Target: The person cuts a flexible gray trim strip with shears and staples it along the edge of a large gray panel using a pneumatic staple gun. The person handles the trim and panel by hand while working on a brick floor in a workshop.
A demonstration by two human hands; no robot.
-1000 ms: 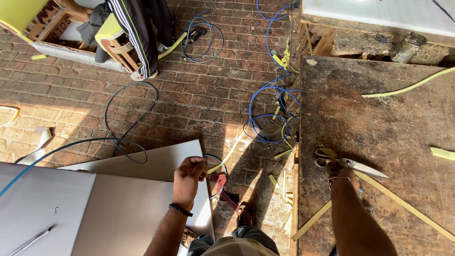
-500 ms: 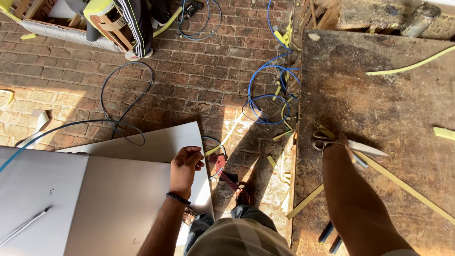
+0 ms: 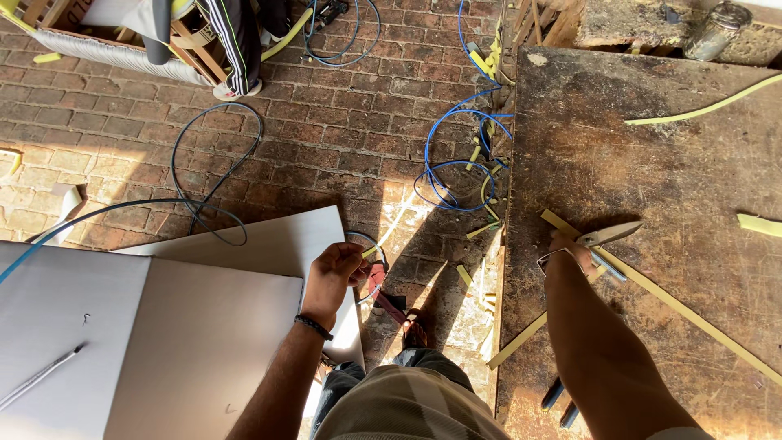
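On workbench [image 3: 652, 163], right hand [image 3: 570, 251] gripping shears [image 3: 607, 236]

Hard daylight falls across the scene, bright on the brick floor [image 3: 326, 138] and on the white panels [image 3: 147, 326], which show a pale, mild glare without losing their edges. A broad dark shadow lies on the floor just beside the left edge of the desk [image 3: 652, 163], broken by sunlit patches, and the shears [image 3: 607, 238] cast a short crisp shadow onto the desk's worn top. The picture is sharp throughout, with no motion blur on the hands. Straight lines bow slightly outward toward the corners, far from the desk, as with a wide lens.
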